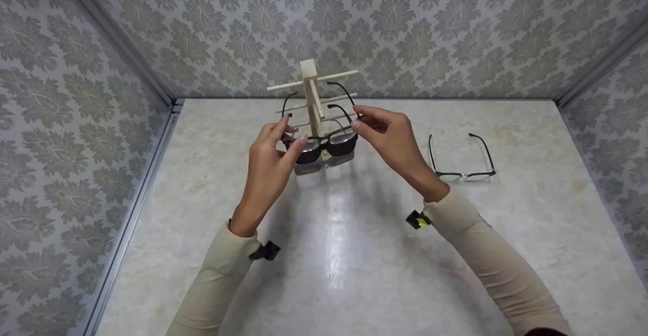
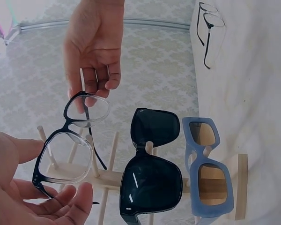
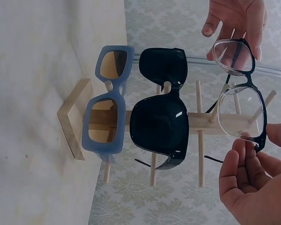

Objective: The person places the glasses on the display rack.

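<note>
A pair of eyeglasses [image 2: 68, 123] with a black upper frame and clear lenses is held between both hands, in front of a wooden display stand [image 1: 309, 70]. My left hand [image 1: 267, 164] pinches one end near the hinge, thumb in front and fingers behind. The other end is pinched by my right hand [image 1: 387, 136]. Both temples are unfolded and point back toward the stand's pegs. Below on the stand hang black sunglasses [image 3: 157, 124]. Lower still are blue-framed sunglasses [image 3: 87, 129] with brown lenses. In the wrist views, a peg appears behind the held glasses' bridge.
Another pair of dark-rimmed eyeglasses [image 1: 491, 164] lies unfolded on the marbled tabletop [image 1: 334, 285], right of the stand. Patterned wall panels [image 1: 430, 37] rise behind and at both sides. The stand has several thin pegs sticking out sideways.
</note>
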`<action>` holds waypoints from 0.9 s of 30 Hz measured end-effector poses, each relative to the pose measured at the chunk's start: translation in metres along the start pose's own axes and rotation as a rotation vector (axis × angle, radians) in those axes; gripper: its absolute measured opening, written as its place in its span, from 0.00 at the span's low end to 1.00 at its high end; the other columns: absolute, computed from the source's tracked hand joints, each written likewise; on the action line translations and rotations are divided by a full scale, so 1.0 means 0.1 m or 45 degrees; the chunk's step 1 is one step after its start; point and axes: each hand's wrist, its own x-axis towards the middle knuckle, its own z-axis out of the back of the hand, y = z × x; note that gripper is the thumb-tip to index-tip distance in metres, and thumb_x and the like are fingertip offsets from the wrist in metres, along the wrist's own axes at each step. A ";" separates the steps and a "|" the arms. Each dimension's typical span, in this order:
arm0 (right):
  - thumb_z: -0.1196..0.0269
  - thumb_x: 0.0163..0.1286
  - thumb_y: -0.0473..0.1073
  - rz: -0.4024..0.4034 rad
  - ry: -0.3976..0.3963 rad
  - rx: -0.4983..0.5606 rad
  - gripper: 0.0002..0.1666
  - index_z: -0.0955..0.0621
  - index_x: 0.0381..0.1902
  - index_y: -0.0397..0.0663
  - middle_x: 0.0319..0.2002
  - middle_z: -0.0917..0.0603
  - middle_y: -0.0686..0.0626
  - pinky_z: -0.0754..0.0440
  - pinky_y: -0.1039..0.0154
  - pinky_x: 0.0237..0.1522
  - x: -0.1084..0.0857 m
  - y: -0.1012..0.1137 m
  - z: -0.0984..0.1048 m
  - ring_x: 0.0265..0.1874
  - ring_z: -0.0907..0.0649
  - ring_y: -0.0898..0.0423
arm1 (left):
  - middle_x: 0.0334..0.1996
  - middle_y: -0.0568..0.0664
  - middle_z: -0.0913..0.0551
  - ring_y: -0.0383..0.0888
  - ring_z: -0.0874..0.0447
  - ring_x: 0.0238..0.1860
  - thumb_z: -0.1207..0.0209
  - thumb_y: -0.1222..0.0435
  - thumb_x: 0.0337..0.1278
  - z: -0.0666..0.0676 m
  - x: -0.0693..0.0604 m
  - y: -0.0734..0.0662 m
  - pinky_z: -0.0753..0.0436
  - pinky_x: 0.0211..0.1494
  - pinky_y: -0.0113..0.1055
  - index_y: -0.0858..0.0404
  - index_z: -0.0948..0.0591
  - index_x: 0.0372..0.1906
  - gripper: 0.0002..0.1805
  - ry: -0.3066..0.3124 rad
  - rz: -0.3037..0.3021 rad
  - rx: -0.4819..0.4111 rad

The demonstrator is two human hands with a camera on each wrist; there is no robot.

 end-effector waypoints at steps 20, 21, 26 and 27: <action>0.31 0.82 0.41 -0.026 0.027 0.008 0.22 0.14 0.69 0.41 0.44 0.09 0.45 0.20 0.62 0.42 0.22 -0.14 -0.06 0.41 0.14 0.41 | 0.60 0.59 0.17 0.52 0.17 0.60 0.36 0.59 0.83 -0.02 0.26 0.12 0.20 0.51 0.44 0.71 0.29 0.81 0.33 0.044 0.099 0.032; 0.31 0.82 0.41 -0.026 0.030 0.005 0.22 0.14 0.69 0.42 0.45 0.09 0.45 0.20 0.63 0.41 0.22 -0.16 -0.06 0.41 0.14 0.43 | 0.59 0.60 0.17 0.52 0.16 0.60 0.36 0.59 0.83 -0.03 0.26 0.14 0.20 0.51 0.43 0.72 0.29 0.81 0.33 0.044 0.096 0.033; 0.31 0.82 0.40 -0.030 0.030 -0.002 0.22 0.14 0.69 0.41 0.47 0.08 0.43 0.20 0.64 0.41 0.22 -0.19 -0.07 0.41 0.13 0.47 | 0.59 0.61 0.17 0.53 0.15 0.59 0.36 0.58 0.83 -0.05 0.27 0.19 0.20 0.49 0.43 0.73 0.29 0.80 0.33 0.047 0.084 0.044; 0.31 0.82 0.40 -0.033 0.028 -0.002 0.22 0.14 0.69 0.41 0.46 0.08 0.43 0.20 0.64 0.41 0.22 -0.18 -0.07 0.41 0.13 0.47 | 0.59 0.61 0.17 0.53 0.15 0.59 0.36 0.58 0.83 -0.05 0.27 0.19 0.21 0.49 0.43 0.72 0.29 0.80 0.33 0.047 0.085 0.043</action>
